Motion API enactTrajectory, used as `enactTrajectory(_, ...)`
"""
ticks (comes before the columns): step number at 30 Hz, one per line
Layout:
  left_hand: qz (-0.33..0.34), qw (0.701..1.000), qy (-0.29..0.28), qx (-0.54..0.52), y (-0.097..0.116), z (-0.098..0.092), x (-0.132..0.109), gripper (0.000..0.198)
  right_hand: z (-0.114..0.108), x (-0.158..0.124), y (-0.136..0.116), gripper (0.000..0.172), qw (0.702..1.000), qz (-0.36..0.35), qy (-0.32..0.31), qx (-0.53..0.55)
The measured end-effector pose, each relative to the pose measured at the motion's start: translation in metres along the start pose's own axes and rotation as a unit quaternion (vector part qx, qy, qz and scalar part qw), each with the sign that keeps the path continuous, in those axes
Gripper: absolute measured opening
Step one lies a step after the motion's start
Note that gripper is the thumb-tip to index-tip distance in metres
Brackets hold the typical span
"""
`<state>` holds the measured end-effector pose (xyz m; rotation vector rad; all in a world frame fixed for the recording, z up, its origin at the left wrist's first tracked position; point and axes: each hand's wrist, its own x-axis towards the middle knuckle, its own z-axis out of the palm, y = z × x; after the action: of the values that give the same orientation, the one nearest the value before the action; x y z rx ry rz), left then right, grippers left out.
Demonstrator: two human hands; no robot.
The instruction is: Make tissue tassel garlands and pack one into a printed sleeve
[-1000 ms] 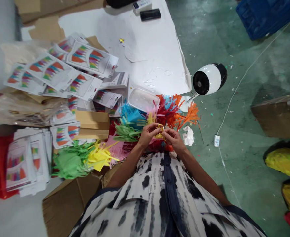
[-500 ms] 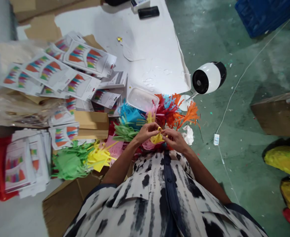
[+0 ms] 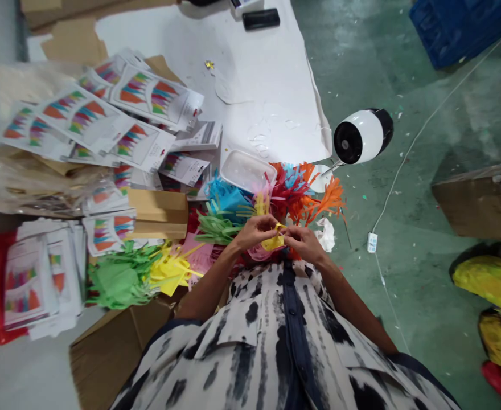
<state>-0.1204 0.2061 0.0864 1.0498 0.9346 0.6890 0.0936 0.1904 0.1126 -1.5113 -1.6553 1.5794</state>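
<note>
Close to my body, my left hand point(image 3: 255, 232) and my right hand point(image 3: 304, 242) pinch a yellow paper tassel point(image 3: 272, 243) between them. Fingertips of both hands meet near its top; the fine detail there is too small to make out. Pink fringed paper point(image 3: 257, 252) lies just beneath. Around the hands spread a green tassel point(image 3: 216, 228), a blue tassel point(image 3: 229, 202), a red tassel point(image 3: 282, 188) and an orange tassel point(image 3: 325, 199). Beyond them sits a shallow white tray point(image 3: 233, 181).
Printed packages point(image 3: 92, 119) heap up at the left, with a flatter stack point(image 3: 28, 285) nearer me. Green fringed paper point(image 3: 120, 282) and yellow fringed paper point(image 3: 171, 270) lie by an open carton point(image 3: 105, 353). On the right stand a white-and-black fan point(image 3: 361, 136) and a cardboard box point(image 3: 468, 199).
Both hands stay in nearly the same place. The fingers have shifted slightly on the yellow tassel, and a yellow loop now shows between them. The camera view has moved a little.
</note>
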Motion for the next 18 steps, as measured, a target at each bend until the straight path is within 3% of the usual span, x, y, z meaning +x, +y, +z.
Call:
enactTrajectory(12,0.014,1.000,-0.003,0.003,-0.007,0.009,0.001,0.028,0.006,0.001,0.005,0.016,1.000,0.004,0.020,0.006)
enactTrajectory(18,0.023,0.998,0.050,-0.013,-0.010,0.019,-0.002,0.035,0.007,-0.001,0.012,0.018,0.999,-0.004,0.032,0.029)
